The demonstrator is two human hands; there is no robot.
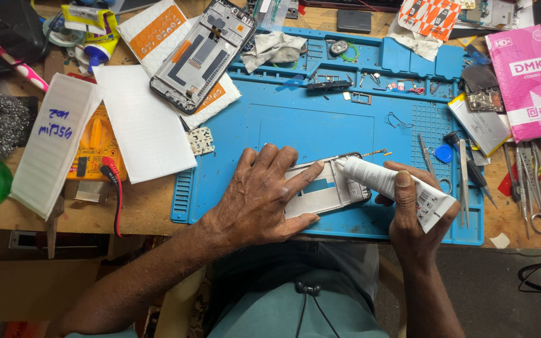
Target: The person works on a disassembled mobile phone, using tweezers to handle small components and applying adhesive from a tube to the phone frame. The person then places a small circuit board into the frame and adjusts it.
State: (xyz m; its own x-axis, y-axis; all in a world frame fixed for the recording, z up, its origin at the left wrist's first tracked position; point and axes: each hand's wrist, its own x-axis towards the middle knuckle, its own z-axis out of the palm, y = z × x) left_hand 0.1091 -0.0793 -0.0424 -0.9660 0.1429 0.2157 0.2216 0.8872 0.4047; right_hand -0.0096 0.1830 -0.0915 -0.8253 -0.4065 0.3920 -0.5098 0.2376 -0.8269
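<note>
Low in the middle of the frame, the left hand [259,195] lies flat with fingers spread on a silver phone frame [327,188], pinning it to the blue work mat [295,119]; it presses down rather than closing around anything. Just to the right, the right hand [411,216] is clamped around a white glue tube [389,184], thumb on top, with the nozzle touching the frame's upper right edge. Judging by this, adhesive is being laid along the rim: the nozzle sits at one corner and I see no clear bead elsewhere (it may be too thin to show), so most of the border looks still to be done, and nothing is yet seated on the frame.

Further right on the mat lie tweezers and small screwdrivers [464,181], with scissors [536,200] beyond the mat's edge. Toward the top, the mat's moulded compartments [370,81] hold tiny parts: a dark strip, a small tray-shaped piece, red and white bits, a round part and a crumpled cloth [270,47]. At upper left centre a second phone chassis [203,55] rests on white and orange cards. A yellow multimeter [95,147] shows at left, partly under white foam sheets [142,125], and a pink packet [524,81] lies at upper right.
</note>
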